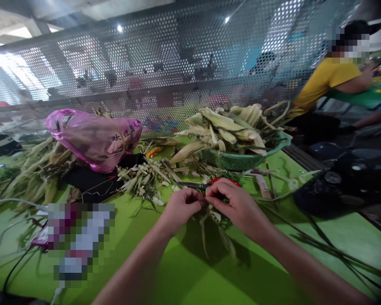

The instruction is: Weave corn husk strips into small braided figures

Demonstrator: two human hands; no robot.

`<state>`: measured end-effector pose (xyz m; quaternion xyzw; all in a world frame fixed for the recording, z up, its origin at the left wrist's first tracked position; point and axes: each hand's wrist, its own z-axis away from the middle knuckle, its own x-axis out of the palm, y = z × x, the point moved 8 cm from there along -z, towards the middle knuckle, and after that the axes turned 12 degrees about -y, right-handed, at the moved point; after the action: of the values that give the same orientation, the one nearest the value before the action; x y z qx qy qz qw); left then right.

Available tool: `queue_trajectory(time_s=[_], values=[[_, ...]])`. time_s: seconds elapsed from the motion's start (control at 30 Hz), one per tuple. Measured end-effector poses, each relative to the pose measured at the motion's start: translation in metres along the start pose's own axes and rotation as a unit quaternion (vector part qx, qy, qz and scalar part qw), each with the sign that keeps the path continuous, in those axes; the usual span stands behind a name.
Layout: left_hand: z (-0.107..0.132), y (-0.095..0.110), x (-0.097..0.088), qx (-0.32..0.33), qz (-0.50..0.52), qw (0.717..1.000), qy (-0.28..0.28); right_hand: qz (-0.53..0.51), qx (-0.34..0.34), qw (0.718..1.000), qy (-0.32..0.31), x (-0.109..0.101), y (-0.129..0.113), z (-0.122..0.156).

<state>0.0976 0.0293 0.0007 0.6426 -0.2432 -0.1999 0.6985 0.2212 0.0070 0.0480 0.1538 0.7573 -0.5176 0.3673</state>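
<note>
Both hands meet above the middle of the green table (190, 271), fingertips pinched close together. My left hand (186, 207) and my right hand (233, 203) hold a small bundle of dried plant strips (206, 228), which looks like corn husk, with strands hanging below the fingers. What lies right between the fingertips is partly hidden. Just beyond the hands lies a pair of scissors (195, 185) with red handles, partly covered by my right hand. A pile of cut husk scraps (142, 176) spreads to the left of the scissors.
A green basket (241, 161) heaped with corn husks (231, 125) stands behind. Left are a pink plastic bag (95, 135), more dried husks (34, 165) and cables. A black bag (336, 182) and long stalks lie right. Perforated metal screen (165, 63) behind; a person in yellow (327, 80) sits far right.
</note>
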Motion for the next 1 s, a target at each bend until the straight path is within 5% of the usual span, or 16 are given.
queue_trajectory(time_s=[0.37, 0.63, 1.0], values=[[0.0013, 0.0048, -0.0067, 0.041, -0.098, 0.993, 0.043, -0.105, 0.021, 0.994, 0.011, 0.0036, 0.0054, -0.0001], [0.0004, 0.0033, -0.0078, 0.042, -0.067, 0.996, 0.041, -0.170, 0.053, 0.984, 0.002, 0.0050, 0.0086, -0.0004], [0.0007, 0.0069, -0.0091, 0.028, 0.025, 0.999, 0.038, -0.017, -0.006, 1.000, -0.014, 0.0004, 0.0073, -0.0020]])
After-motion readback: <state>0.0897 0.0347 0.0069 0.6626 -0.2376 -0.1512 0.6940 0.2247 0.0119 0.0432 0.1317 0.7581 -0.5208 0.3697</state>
